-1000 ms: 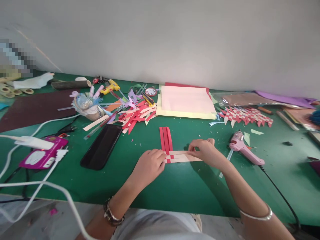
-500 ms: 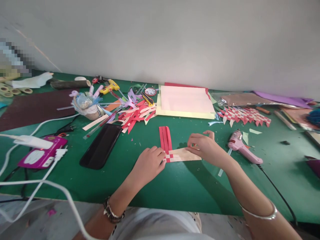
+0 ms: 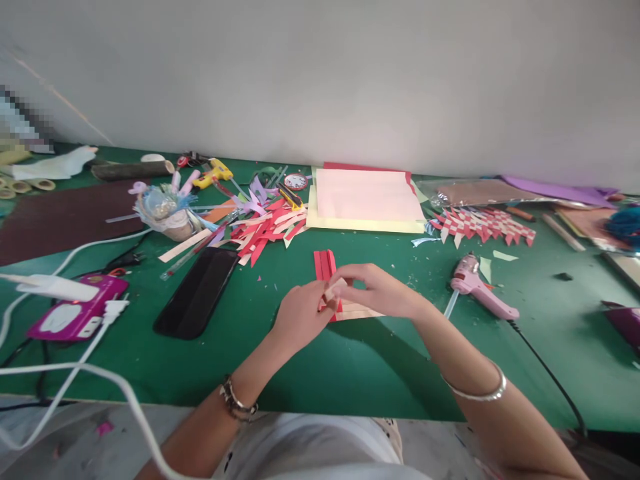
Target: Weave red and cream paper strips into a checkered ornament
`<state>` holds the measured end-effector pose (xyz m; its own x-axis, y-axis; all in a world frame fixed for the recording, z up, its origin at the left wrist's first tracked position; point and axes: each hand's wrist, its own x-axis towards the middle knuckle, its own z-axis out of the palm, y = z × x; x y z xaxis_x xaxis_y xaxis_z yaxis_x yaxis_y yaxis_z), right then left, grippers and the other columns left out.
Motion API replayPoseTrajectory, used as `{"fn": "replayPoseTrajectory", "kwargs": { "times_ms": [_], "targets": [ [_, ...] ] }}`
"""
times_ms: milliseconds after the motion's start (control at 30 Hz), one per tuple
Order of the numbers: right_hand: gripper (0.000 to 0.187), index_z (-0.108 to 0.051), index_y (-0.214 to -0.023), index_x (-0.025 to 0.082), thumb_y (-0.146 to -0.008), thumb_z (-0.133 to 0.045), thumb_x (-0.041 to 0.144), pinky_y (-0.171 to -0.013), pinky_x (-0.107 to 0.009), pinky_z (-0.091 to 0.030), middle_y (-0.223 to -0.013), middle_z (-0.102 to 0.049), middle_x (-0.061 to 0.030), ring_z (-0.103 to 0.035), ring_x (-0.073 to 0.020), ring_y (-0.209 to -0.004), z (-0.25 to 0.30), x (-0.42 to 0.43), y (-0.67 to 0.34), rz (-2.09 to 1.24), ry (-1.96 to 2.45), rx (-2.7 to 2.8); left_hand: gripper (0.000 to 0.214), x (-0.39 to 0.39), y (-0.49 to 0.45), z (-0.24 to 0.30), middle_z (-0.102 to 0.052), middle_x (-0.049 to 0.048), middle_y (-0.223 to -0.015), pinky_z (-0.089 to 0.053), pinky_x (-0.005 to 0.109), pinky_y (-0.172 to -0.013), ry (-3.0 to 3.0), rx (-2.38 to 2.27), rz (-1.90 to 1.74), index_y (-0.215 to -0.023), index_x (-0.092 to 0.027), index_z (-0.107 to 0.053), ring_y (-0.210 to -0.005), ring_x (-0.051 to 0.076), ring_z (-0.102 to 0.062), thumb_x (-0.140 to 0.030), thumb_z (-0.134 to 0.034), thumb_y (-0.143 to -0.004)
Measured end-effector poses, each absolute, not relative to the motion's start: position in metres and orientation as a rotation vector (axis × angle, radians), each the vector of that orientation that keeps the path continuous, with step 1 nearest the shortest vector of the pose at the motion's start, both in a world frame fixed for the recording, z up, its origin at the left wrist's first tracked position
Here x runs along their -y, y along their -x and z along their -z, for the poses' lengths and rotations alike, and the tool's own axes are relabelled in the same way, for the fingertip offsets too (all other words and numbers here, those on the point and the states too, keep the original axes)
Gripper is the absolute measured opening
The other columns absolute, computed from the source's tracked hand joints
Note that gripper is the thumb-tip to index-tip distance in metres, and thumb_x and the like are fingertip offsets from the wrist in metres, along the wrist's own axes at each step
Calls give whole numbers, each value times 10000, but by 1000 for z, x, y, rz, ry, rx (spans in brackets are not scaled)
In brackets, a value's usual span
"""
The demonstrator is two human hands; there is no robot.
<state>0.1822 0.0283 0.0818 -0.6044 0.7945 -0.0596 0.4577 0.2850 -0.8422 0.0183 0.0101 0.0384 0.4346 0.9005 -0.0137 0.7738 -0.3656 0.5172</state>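
Note:
Red paper strips (image 3: pixel 324 264) point away from me in the middle of the green table. Pale peach paper strips (image 3: pixel 361 311) cross them and stretch to the right. My left hand (image 3: pixel 306 313) is closed over the crossing from the left, its fingertips at the paper. From the right, my right hand (image 3: pixel 377 288) curls over and pinches a folded-back peach strip (image 3: pixel 334 288) close to the left fingertips. Both hands hide most of the woven crossing.
A black phone-like slab (image 3: pixel 197 293) and a magenta power strip (image 3: pixel 80 307) with white cables lie left. Loose red strips (image 3: pixel 267 230) and stacked paper sheets (image 3: pixel 367 197) lie behind. Right are a pink glue gun (image 3: pixel 483 287) and a woven zigzag paper piece (image 3: pixel 485 227).
My right hand has moved left, folding a peach strip back over the crossing. My left hand stays at the crossing and has turned slightly. The view has shifted a little.

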Motion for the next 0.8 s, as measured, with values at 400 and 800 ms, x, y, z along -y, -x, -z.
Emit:
{"fn": "replayPoseTrajectory", "kwargs": {
  "times_ms": [400, 800],
  "targets": [
    [377, -498, -1164, 191, -840, -398, 357, -693, -383, -347, -1097, -519, -184, -463, -317, -1018, -9, 60, -366, 124, 2540, 1733, 326, -12, 2, -23, -611, 9, -788, -384, 314, -738, -2353, -1362, -506, -750, -191, -560, -758, 158, -539, -239, -283, -917],
    [382, -480, -1121, 138, -884, -230, 303, -830, -446, -263, -979, -585, -174, -517, -302, -895, 16, 60, -372, 382, 2613, 1641, 289, -8, 19, -16, -567, 10, -792, -386, 309, -732, -2246, -1393, -584, -723, -184, -504, -755, 154, -508, -255, -304, -920]
  ]
}}
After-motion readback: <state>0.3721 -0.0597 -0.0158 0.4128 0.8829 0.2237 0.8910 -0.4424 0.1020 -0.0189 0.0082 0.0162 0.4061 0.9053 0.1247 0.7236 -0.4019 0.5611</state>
